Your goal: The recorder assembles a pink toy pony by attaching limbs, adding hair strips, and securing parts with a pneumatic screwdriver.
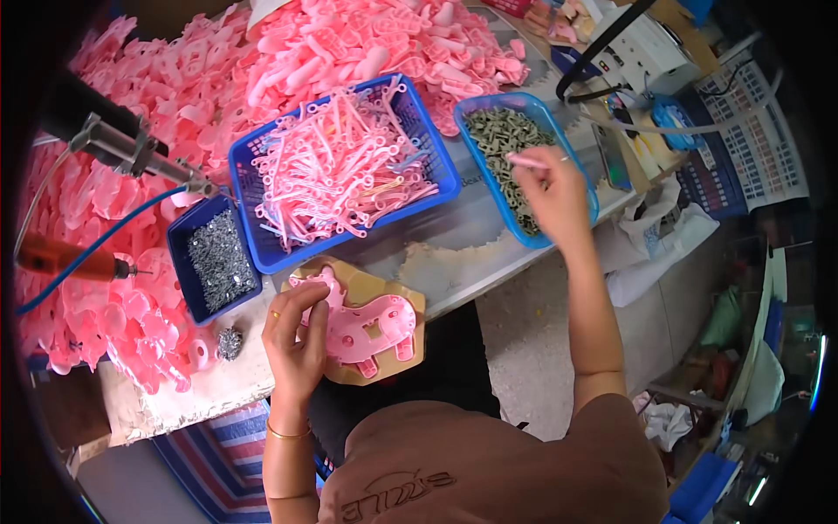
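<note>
1 slim pink plastic pc (526, 161) pinched in R grip (559, 196); L grip (293, 349) curled, contents unclear.

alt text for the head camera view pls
The right hand holds a small pink piece over a light-blue tray of grey-green parts; the left hand is at a pink animal-shaped shell on a tan fixture. Behind are heaped pink plastic parts.

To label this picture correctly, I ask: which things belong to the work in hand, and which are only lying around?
Likely in use: pink animal-shaped piece by left hand; tan fixture beneath; light-blue tray under right hand; its greenish pieces.
Likely lying about: white bag; printed sheet.
</note>
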The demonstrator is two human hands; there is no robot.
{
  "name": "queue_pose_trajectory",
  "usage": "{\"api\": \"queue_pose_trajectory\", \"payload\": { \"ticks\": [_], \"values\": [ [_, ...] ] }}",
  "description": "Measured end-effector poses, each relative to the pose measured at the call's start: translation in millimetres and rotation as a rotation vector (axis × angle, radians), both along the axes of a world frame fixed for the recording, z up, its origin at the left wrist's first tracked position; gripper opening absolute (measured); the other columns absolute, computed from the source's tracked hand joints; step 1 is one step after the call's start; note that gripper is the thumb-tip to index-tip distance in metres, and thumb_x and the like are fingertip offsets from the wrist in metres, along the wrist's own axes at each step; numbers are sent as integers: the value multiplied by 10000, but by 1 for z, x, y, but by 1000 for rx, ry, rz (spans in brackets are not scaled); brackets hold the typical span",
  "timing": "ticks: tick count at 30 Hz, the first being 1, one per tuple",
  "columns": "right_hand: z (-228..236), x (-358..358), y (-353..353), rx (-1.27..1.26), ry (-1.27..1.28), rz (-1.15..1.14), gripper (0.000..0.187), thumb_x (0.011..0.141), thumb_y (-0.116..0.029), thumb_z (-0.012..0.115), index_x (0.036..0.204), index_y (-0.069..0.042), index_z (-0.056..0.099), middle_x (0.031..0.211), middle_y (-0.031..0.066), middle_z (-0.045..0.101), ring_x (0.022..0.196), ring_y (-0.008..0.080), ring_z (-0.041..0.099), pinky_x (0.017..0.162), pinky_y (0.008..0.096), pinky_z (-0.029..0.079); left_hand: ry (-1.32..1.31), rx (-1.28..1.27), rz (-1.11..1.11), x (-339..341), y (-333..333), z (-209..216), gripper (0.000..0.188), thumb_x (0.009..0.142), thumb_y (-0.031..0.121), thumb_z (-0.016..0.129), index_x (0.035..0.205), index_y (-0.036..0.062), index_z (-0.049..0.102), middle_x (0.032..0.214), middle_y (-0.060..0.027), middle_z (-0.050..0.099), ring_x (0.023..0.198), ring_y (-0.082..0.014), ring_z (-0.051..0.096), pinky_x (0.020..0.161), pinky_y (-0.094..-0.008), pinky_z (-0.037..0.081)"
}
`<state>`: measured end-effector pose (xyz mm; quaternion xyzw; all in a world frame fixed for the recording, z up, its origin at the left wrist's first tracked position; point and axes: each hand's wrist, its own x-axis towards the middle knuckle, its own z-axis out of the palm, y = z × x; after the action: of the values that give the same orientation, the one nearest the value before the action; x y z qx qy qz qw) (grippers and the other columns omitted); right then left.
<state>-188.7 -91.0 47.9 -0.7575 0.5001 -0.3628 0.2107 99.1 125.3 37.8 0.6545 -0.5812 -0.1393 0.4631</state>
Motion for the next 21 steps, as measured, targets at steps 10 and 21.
{"api": "queue_pose_trajectory", "payload": {
  "ticks": [10,21],
  "values": [
    [9,-37,-35,-96,367,58,112,864,-90,652,962,-69,701,864,94,591,726,251,608,647,331,460,-65,-37,-123,-23,-25,6,171,820,-44,664,977,21,678,982,-110,686,942,-278,638,867,-368,493],
    [31,-20,-21,653,-584,296,189,973,-153,561,1129,-66,625,752,-71,534,533,-9,297,477,170,199,72,17,-149,-33,-32,17,166,858,-15,654,1021,12,678,1004,-106,687,919,-232,643,856,-335,504]
  ]
}}
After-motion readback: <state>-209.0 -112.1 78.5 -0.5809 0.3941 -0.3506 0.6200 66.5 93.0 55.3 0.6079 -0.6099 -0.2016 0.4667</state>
